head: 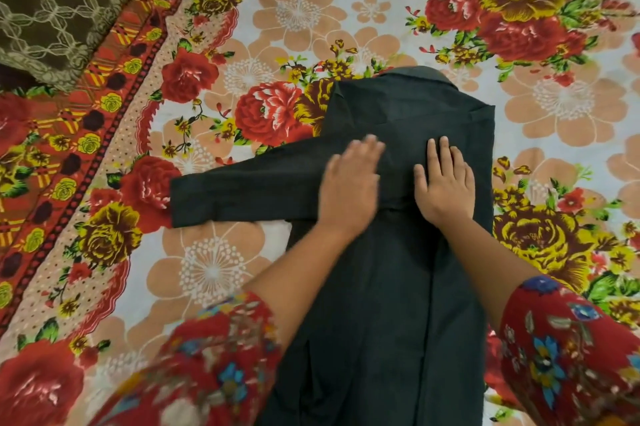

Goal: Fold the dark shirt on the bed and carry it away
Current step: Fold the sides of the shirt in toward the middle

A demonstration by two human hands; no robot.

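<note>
The dark shirt point(398, 287) lies flat on the bed, collar at the far end and hem toward me. Its right side is folded inward, and one sleeve point(235, 193) stretches out to the left across the sheet. My left hand point(349, 186) lies flat with straight fingers on the shirt where the sleeve meets the body; it is slightly blurred. My right hand point(445, 179) presses flat on the middle of the shirt, fingers straight and pointing away from me. Neither hand grips the cloth.
A floral bedsheet point(346, 16) with red and yellow roses covers the bed. A brown patterned blanket or cushion point(55, 6) sits at the far left corner. My red floral sleeves fill the bottom of the view.
</note>
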